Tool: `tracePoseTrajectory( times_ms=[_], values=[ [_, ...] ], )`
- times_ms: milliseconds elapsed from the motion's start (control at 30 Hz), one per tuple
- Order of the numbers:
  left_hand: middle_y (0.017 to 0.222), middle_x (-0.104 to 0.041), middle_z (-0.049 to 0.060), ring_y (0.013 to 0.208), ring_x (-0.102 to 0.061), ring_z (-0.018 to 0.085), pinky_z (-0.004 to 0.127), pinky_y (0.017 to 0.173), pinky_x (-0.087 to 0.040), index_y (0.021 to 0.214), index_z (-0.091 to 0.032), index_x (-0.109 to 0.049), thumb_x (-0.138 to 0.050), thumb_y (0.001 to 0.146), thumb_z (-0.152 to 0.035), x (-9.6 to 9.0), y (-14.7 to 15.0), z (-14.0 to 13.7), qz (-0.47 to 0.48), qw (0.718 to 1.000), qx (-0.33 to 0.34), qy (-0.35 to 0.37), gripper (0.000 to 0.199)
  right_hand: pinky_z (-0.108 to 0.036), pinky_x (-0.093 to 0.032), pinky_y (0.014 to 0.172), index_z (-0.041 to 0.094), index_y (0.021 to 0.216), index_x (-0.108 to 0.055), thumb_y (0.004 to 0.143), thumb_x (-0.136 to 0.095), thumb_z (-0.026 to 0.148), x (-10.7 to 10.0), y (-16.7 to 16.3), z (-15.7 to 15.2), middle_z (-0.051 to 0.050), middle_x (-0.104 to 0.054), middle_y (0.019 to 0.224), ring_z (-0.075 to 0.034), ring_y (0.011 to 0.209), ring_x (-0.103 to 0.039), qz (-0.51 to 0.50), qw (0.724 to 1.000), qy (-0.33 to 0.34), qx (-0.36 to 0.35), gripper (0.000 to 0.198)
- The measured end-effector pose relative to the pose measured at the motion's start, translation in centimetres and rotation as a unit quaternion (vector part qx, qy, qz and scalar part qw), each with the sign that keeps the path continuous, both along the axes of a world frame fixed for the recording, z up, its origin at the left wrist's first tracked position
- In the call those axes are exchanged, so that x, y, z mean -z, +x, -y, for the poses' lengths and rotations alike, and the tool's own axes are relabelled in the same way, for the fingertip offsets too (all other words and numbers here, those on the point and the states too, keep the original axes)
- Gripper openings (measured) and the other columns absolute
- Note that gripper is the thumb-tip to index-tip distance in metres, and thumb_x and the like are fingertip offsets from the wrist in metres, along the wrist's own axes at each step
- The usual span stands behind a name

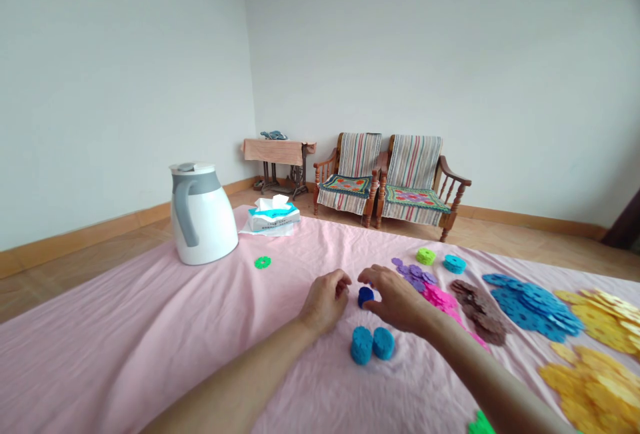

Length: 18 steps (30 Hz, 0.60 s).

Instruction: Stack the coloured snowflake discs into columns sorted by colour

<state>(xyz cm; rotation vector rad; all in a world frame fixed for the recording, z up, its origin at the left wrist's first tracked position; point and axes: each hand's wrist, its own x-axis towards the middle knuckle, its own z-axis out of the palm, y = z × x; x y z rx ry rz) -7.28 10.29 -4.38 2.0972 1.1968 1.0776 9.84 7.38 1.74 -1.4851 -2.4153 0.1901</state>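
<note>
A short stack of dark blue discs [365,297] stands on the pink cloth between my hands. My right hand [395,295] arches over its right side, fingers apart, the thumb at the stack's lower edge; whether it touches I cannot tell. Just left of the stack, my left hand [326,299] is loosely curled, a gap between thumb and fingers, with nothing visible in it. Two lighter blue stacks, a left one [361,345] and a right one [384,343], stand side by side nearer to me. Beyond my right hand lie loose purple discs [415,277] and pink discs [441,299].
A white jug [205,221] and a tissue pack [273,216] stand at the left back, near a green flower-shaped disc [263,263]. Lime [426,257] and turquoise [455,264] stacks stand at the back right. Brown [479,311], blue [533,304] and yellow [597,381] piles spread rightward.
</note>
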Motion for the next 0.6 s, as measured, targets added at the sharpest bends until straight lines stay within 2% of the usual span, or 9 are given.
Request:
tracePoseTrajectory(
  times_ms=[200,467,600],
  values=[
    [0.073,-0.063,-0.001,0.063,-0.056,0.012,0.022,0.059,-0.041,0.085,-0.018,-0.061,-0.043,0.074,-0.006,0.0,-0.1,0.1,-0.002,1.0,0.016,0.012,0.025,-0.028,-0.042,0.082,0.02,0.108,-0.062,0.067,-0.059,0.008,0.8,-0.2,-0.2,-0.008,-0.062,0.104,-0.021,0.097,-0.058,0.019,0.999,-0.029,-0.036,0.043],
    [0.074,-0.065,0.001,0.067,-0.059,0.014,0.023,0.062,-0.043,0.087,-0.018,-0.061,-0.047,0.074,-0.008,-0.1,0.0,0.1,-0.009,1.0,0.001,0.011,0.021,-0.025,-0.042,0.078,0.018,0.092,-0.064,0.069,-0.054,0.003,2.3,-0.3,-0.8,-0.008,-0.062,0.096,-0.018,0.09,-0.059,0.017,0.998,-0.033,-0.046,0.029],
    [0.077,-0.066,0.001,0.071,-0.06,0.013,0.023,0.064,-0.044,0.087,-0.018,-0.061,-0.047,0.074,-0.007,-0.1,0.0,0.1,-0.004,1.0,0.002,0.009,0.022,-0.026,-0.042,0.082,0.018,0.106,-0.062,0.067,-0.065,0.014,1.6,0.2,-0.8,-0.007,-0.063,0.102,-0.019,0.096,-0.058,-0.001,0.999,-0.027,-0.041,0.039]
  ],
)
